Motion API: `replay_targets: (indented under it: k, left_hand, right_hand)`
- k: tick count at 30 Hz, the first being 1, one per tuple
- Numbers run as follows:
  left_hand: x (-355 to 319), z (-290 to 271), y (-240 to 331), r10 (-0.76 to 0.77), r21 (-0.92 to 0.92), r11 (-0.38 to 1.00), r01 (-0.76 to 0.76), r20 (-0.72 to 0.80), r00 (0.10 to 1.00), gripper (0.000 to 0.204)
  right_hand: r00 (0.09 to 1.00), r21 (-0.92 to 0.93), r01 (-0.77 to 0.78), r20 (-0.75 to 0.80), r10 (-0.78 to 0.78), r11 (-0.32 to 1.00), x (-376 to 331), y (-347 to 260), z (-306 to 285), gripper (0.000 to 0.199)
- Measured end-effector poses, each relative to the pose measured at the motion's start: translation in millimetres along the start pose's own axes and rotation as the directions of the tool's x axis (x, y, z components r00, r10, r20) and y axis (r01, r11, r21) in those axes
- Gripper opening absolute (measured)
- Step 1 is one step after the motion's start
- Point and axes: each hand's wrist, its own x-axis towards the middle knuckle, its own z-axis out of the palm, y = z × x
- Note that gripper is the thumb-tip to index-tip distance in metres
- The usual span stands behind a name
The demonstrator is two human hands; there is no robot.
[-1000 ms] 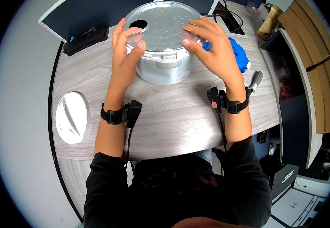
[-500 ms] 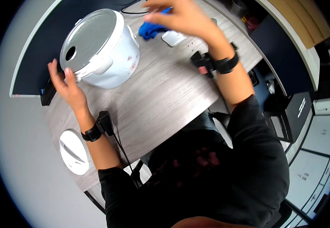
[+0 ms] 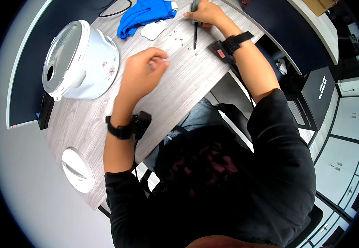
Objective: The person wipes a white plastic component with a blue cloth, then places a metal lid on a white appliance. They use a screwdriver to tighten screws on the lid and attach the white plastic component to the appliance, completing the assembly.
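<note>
My right hand (image 3: 207,13) is at the far edge of the desk, wrapped around the grey handle of a screwdriver (image 3: 195,36). The dark shaft points down toward the desktop, beside several small silvery screws (image 3: 182,40). My left hand (image 3: 141,74) is over the middle of the desk with its fingers curled in; whether they hold anything is hidden. To its left, apart from it, a white rice cooker (image 3: 89,70) with a pink flower print lies tilted. A grey round face with a dark hole is turned to the left.
A blue cloth (image 3: 144,16) and a white flat piece (image 3: 153,30) lie at the back of the desk. On the near left is a round white cover (image 3: 78,170). A dark partition (image 3: 26,82) borders the left; a black box (image 3: 312,99) stands at the right.
My left hand has let go of the rice cooker and moved right, its fingers now curled. My right hand, blurred before over the blue cloth, now grips the screwdriver. The view has shifted.
</note>
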Motion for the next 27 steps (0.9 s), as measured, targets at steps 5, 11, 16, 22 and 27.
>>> replay_targets:
  k: [5,11,16,22,27]
  left_hand:
    - [31.2,56.5,-9.2,-0.085,0.052,0.995,0.079,0.111,0.990,0.023]
    - [45.1,86.2,-12.5,-0.148,0.178,0.976,0.124,0.125,0.981,0.029]
    - [54.5,97.3,-15.4,-0.116,0.248,0.965,0.085,0.112,0.987,0.022]
    - [53.0,94.0,-19.0,-0.082,0.122,0.990,0.070,0.096,0.992,0.012]
    - [24.2,41.3,-24.9,-0.301,-0.317,0.900,0.299,0.044,0.953,0.009]
  right_hand:
    - [0.996,0.048,-0.090,0.025,0.089,0.995,7.4,5.6,4.6,0.080]
    - [0.985,0.378,-0.174,0.050,0.167,0.909,-12.0,0.9,-13.5,0.053]
    - [0.983,0.419,-0.180,0.121,0.142,0.890,-11.8,15.6,-23.5,0.064]
    - [0.999,0.659,-0.011,-0.026,0.037,0.752,-32.4,9.4,-47.3,0.046]
    - [0.976,0.843,0.016,0.103,-0.190,0.538,-41.1,-14.6,-52.8,0.030]
